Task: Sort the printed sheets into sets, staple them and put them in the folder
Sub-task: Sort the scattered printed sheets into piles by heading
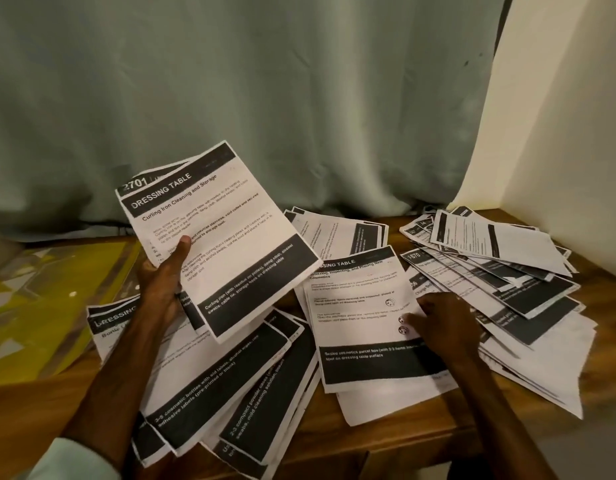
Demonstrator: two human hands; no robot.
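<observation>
The left hand (161, 278) pinches a few held sheets (216, 237) above the wooden table (507, 431), thumb on the front, the top one headed "2701", "DRESSING TABLE" and "Curling Iron Cleaning and Storage". The right hand (441, 323) rests loosely bent fingertips on a flat sheet (358, 306) reading "DRESSING TABLE" and "Placing New Cosmetics". Loose sheets (223, 393) overlap across the near table, a fanned pile (507, 265) lies at the right corner and a yellow folder (57, 278) at the left, with a grey-green curtain (265, 98) behind and a pale wall (559, 98) to the right
</observation>
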